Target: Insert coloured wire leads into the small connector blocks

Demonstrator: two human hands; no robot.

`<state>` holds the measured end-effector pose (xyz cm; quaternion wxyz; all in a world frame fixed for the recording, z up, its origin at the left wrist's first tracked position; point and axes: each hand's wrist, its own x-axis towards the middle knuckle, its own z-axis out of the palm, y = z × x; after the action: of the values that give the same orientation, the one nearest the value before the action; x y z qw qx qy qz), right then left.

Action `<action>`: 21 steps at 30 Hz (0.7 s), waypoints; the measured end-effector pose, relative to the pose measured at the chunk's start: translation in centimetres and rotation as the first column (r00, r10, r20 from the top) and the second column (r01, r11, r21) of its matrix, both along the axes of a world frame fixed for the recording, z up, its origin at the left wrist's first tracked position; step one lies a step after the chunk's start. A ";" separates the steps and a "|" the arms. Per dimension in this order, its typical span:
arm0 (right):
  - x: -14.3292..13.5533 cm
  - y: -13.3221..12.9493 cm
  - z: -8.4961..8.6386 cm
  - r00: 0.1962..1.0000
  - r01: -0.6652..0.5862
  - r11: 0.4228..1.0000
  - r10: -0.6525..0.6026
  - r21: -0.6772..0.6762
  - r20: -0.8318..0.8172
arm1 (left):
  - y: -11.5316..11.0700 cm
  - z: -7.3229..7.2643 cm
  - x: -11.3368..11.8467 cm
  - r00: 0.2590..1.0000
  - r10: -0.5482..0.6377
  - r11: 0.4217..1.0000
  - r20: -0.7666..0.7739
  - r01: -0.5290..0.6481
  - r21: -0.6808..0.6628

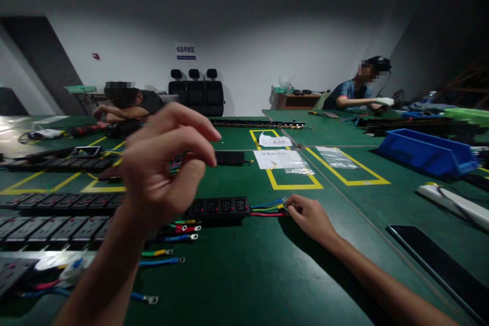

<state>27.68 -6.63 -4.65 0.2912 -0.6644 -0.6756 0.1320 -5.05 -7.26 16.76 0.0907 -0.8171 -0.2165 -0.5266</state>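
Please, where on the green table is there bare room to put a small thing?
The green table is bare nearest the wearer, between the ring-ended leads and the right arm. A smaller patch lies between that arm, the dark phone and the yellow frame beside the blue bin. The left side is crowded with socket strips.

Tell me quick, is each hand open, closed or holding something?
Left hand: raised, fingers curled, nothing visible in it; whether fully closed can't be told.
Right hand: closed at the ends of coloured wires; exactly which is unclear.
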 end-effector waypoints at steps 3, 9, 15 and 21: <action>0.0 0.2 -0.1 1.000 -0.005 1.000 0.005 -0.008 0.007 | 3.0 -3.9 1.6 0.974 -0.154 0.946 -0.166 0.097 -0.309; -0.1 0.4 -0.2 1.000 0.015 1.000 -0.015 0.009 0.018 | 4.2 -13.5 4.0 0.829 -0.007 0.850 -0.559 -0.289 -0.440; -0.3 0.4 0.2 0.996 0.081 0.996 -0.079 0.038 -0.052 | 2.7 -16.1 5.4 0.753 0.104 0.834 -0.650 -0.422 -0.356; -0.4 -0.1 0.4 0.995 0.054 0.990 -0.042 0.130 -0.090 | 2.9 -18.1 5.4 0.713 0.173 0.845 -0.679 -0.462 -0.270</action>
<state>27.33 -6.71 -4.24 0.3666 -0.6533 -0.6534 0.1086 0.34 -4.35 -1.38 0.0709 -0.8933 -0.4220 -0.1375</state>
